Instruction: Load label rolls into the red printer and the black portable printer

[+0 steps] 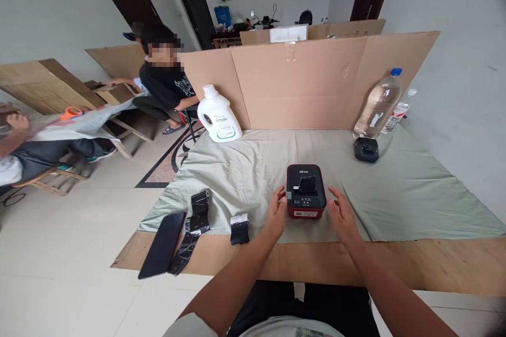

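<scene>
A small box-shaped device, black on top with red sides [307, 189], probably a label printer, rests on the cloth in front of me. A short black strip [307, 185] sticks up from a slot in its top. My left hand [275, 215] is at the device's left side, fingers extended; whether the fingertips touch it I cannot tell. On the other side, my right hand [342, 215] is open, a small gap from the right wall. Left of my hands lie a small roll of black labels [239, 229] and a longer unrolled black strip [200, 213].
A dark phone or tablet [162, 245] overhangs the front left edge. A white jug [220, 116] stands back left; a large clear bottle [378, 105], a smaller bottle [399, 111] and a black gadget [366, 149] stand back right. Cardboard [300, 84] walls the back. Other people sit left.
</scene>
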Demonstrator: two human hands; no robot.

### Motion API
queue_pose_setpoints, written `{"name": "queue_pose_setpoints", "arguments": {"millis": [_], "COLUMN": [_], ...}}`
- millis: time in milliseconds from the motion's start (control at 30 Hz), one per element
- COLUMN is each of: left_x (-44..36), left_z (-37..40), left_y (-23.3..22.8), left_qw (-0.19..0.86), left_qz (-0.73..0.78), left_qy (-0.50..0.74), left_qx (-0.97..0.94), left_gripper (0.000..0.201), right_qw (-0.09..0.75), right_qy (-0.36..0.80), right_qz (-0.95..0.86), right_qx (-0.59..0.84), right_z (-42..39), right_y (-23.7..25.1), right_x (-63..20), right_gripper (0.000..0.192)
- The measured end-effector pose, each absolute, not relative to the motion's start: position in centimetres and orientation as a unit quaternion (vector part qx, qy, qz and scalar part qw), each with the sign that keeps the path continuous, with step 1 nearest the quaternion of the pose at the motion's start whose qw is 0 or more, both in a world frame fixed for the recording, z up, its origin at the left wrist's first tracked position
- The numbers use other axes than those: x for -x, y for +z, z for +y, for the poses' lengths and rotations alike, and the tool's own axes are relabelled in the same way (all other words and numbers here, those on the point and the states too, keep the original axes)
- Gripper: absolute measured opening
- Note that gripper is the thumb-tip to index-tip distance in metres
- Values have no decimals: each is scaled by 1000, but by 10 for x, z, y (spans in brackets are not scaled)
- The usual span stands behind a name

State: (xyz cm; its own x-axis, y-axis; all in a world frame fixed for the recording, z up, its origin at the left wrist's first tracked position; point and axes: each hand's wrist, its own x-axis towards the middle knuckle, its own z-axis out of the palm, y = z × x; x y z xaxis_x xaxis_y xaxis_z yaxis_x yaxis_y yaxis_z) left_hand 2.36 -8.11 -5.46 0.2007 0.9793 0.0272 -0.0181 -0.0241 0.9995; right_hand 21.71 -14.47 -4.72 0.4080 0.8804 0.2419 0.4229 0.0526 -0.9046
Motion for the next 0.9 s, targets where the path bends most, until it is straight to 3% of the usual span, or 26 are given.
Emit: {"name": "queue_pose_setpoints", "arguments": {"millis": [133,300,500,700,900], "left_x": [-24,-28,-30,-29,-31], "left_z": [-44,-20,-19,-20,-20], "left_y": [-48,-52,-55,-56,-60], "left_qw": [546,583,574,570,631], "left_qz": [387,304,307,295,285], "left_qy": [458,417,409,409,405], "left_qx": [-586,-627,-639,-649,-597], "left_gripper": [54,61,58,72,92], "right_qw": [567,564,555,557,566], "right_qy": [95,26,-70,-87,-90], "right_qz": [-561,-630,-645,-635,-625], "right_qx": [596,533,520,529,530], "right_z": [-109,-97,-109,-109,-111], "right_y": [-41,-47,-54,-58,-61], "right_x": [-217,-207,-196,-194,-190], "right_gripper": [42,42,16,13,9]}}
